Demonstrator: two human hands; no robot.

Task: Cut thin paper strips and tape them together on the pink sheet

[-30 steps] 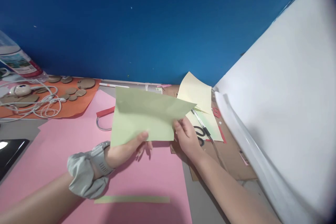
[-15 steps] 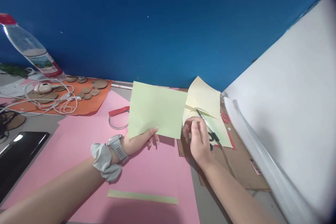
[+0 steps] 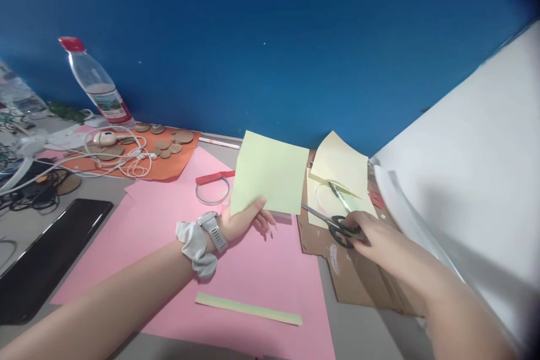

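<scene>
My left hand (image 3: pixel 248 219) pinches a light green sheet of paper (image 3: pixel 272 171) by its lower edge, thumb on top, holding it up over the pink paper (image 3: pixel 169 270). To the right, my right hand (image 3: pixel 365 230) has its fingers closed on the black handles of a pair of scissors (image 3: pixel 337 228), whose blades point left towards the green sheet. A pen (image 3: pixel 338 196) lies beyond this hand on pale yellow paper (image 3: pixel 343 157); its near end is hidden by the fingers. A narrow green strip of paper (image 3: pixel 248 308) rests on the pink paper.
A red-capped bottle (image 3: pixel 101 87) leans by the blue wall. Earphones with a tangled cord (image 3: pixel 137 157) and cardboard discs (image 3: pixel 183 136) lie on orange paper (image 3: pixel 169 171). A black phone (image 3: pixel 54 253) lies left, brown cardboard (image 3: pixel 358 281) right, a red strip with a ring (image 3: pixel 213 188) behind.
My right hand has moved right and down onto the scissors and closed on their handles. The left hand still holds the green sheet. The view has shifted left.
</scene>
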